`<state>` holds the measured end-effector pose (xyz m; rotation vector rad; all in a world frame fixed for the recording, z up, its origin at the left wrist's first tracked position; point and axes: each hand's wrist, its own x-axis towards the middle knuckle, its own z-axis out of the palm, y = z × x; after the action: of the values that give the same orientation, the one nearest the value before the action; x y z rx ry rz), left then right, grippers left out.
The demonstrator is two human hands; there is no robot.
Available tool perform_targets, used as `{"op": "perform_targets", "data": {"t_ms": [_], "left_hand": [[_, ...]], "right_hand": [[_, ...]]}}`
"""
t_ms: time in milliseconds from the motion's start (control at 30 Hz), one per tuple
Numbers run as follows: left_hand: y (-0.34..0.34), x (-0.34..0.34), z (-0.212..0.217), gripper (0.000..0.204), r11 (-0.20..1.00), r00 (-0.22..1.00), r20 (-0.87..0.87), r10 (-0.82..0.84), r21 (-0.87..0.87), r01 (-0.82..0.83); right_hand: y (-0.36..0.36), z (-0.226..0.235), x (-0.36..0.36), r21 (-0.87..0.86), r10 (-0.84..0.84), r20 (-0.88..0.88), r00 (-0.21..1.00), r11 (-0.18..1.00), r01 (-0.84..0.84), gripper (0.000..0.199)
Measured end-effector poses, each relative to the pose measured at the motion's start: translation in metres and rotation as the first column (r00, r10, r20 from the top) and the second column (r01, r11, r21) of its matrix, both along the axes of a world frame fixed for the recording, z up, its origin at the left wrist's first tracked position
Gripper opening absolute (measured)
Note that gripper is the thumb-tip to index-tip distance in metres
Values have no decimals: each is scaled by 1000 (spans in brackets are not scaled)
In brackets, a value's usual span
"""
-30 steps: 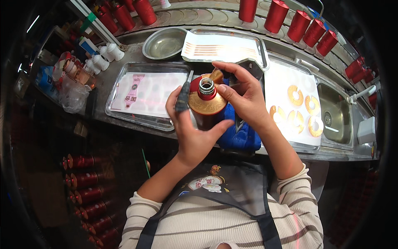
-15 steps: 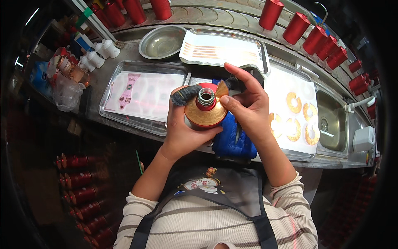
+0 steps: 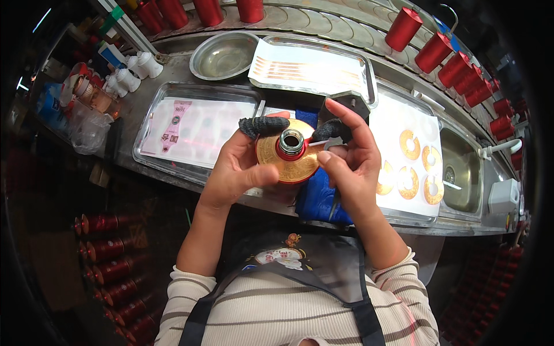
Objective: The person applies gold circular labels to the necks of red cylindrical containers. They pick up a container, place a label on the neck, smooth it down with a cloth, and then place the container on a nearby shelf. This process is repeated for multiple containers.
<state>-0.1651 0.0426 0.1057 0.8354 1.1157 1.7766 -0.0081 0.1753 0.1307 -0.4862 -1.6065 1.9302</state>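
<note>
In front of me a red bottle [image 3: 292, 149] with a bare glass mouth is tilted so its top faces me. A gold ring-shaped label [image 3: 270, 157] wraps the bottle's shoulder. My left hand [image 3: 234, 164] grips the bottle from the left, thumb on the near side of the label, a dark knitted cover on one finger. With its thumb at the label's right-hand end, my right hand [image 3: 353, 167] is closed there; its index finger points up and another finger wears a dark cover. The bottle's lower body is hidden under the shoulder.
Gold ring labels [image 3: 410, 144] lie on a white sheet at right, beside a sink [image 3: 461, 167]. A blue padded rest [image 3: 323, 199] stands below the bottle. Trays with label sheets [image 3: 208, 127], a metal bowl [image 3: 224, 56] and a conveyor with red bottles [image 3: 404, 29] lie beyond.
The bottle has turned in my hands; gold now covers its far left shoulder, and the raised label end has come down at right. My left thumb moved onto the label. Conveyor bottles shifted right.
</note>
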Motion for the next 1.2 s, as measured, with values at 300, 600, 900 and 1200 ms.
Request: {"op": "perform_targets", "data": {"t_ms": [300, 600, 900, 1200], "left_hand": [[-2, 16, -2, 59, 997, 997, 69, 40, -73, -35], [0, 14, -6, 66, 997, 998, 54, 27, -70, -23], [-10, 35, -5, 85, 963, 915, -312, 256, 0, -270], [-7, -4, -12, 92, 999, 977, -212, -26, -35, 19]], "right_hand": [[-10, -8, -8, 304, -99, 64, 993, 950, 75, 76], [-11, -13, -6, 324, -111, 73, 991, 942, 82, 79], [-9, -3, 1, -156, -12, 115, 993, 987, 30, 57], [-10, -15, -1, -85, -55, 164, 985, 994, 70, 36]]}}
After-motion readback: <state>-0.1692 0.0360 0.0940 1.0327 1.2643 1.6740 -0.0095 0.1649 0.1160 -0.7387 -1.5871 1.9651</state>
